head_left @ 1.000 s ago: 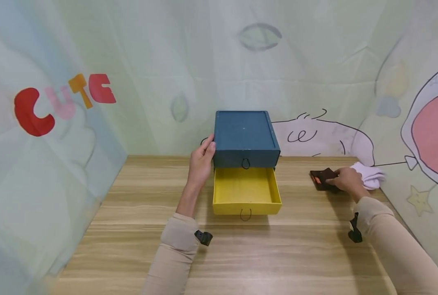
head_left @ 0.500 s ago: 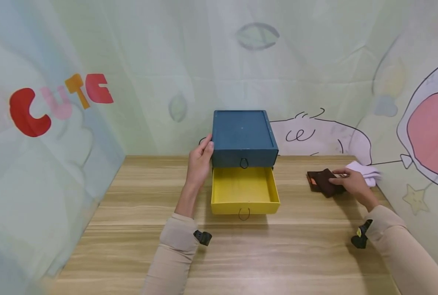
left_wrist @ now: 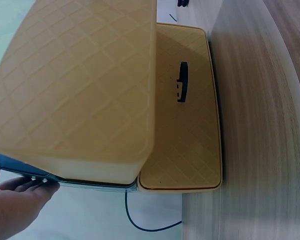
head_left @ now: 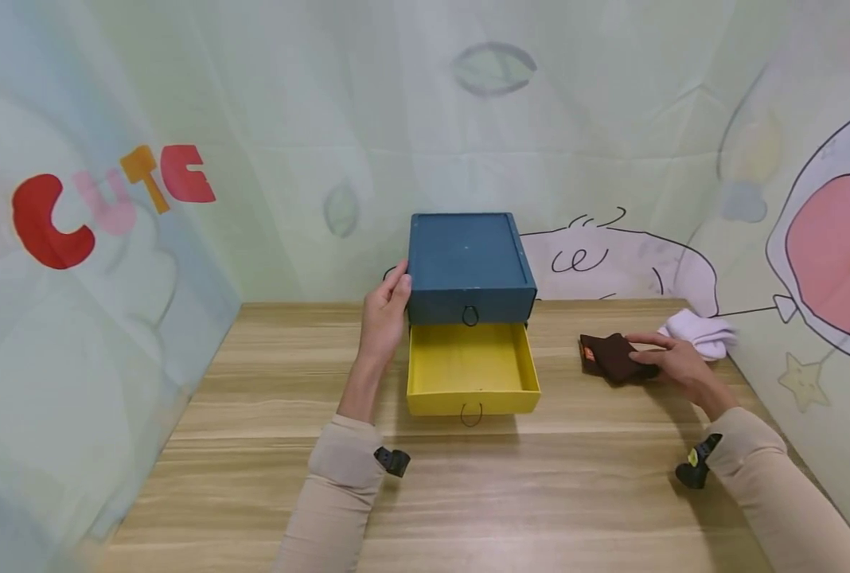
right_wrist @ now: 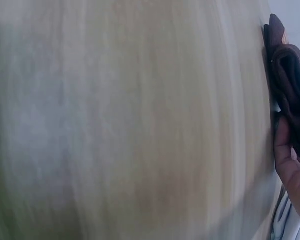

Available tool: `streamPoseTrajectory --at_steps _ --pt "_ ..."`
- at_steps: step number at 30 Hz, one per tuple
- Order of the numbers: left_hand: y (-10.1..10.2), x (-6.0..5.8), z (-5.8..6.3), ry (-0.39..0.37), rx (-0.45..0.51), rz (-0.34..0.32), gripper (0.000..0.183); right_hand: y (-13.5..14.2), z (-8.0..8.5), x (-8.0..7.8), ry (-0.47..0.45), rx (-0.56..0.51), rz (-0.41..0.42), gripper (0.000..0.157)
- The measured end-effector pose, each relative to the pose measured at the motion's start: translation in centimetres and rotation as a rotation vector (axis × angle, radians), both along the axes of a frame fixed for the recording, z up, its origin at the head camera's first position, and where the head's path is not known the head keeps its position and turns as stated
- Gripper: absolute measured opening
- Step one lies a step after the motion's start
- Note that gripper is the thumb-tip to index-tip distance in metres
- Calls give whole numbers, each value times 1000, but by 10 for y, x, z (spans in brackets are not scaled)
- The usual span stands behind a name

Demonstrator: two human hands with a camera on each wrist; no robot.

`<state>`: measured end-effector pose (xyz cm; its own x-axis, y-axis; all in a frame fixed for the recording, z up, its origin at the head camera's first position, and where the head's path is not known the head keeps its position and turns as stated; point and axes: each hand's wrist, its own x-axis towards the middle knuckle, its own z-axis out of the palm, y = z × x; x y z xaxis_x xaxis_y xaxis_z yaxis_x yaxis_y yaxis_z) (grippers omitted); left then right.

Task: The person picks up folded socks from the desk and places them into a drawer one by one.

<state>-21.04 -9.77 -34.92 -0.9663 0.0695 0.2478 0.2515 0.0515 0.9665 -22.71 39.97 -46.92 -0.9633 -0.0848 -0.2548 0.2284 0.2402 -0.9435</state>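
So the dark brown folded thing (head_left: 614, 358) is over on the right side of the table (head_left: 368, 517), right at the fingertips of the right hand (head_left: 679, 366), which has it pinched between thumb and fingers. Can't tell whether it's fully off the wood. The left hand (head_left: 384, 318) is well apart from it, its fairly straight fingers resting against the left side of the blue cabinet (head_left: 470, 251). The yellow drawer (head_left: 473, 404) sticks out toward the near side, between the two hands. A white cloth (head_left: 697, 334) sits just to the right of the brown piece, near the right hand.

The left wrist cam gives you something the head cam doesn't: a closed lower drawer (left_wrist: 190, 140) with a black handle (left_wrist: 183, 82), plus a diamond pattern on the pulled-out one. The right wrist cam catches the brown thing edge-on, with a rolled fold and an open loop at the end.

Looks-wise it's soft, matte and nearly black in shadow, with an orange patch (head_left: 588, 353) at its left end. Could be one folded piece or two overlapping, can't tell.
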Motion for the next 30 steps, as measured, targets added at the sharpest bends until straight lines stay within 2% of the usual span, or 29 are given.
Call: streamPoseTrajectory --at_steps 9,15,18,23,26,30 --pt "1 0 0 -10 -11 7 51 -6 -5 0 6 -57 -18 46" --pt "0 0 0 -21 -5 5 51 -19 -2 4 63 -11 -61 47" --pt "0 1 0 -20 -1 1 51 -28 4 7 85 -94 -76 45" --pt "0 1 -1 -9 2 -6 51 -47 28 17 151 -326 -52 40" --pt "0 1 -1 -4 3 -9 52 -62 52 26 207 -417 -26 36" --pt "0 1 -1 -4 3 -11 52 -88 86 39 234 -524 35 37"
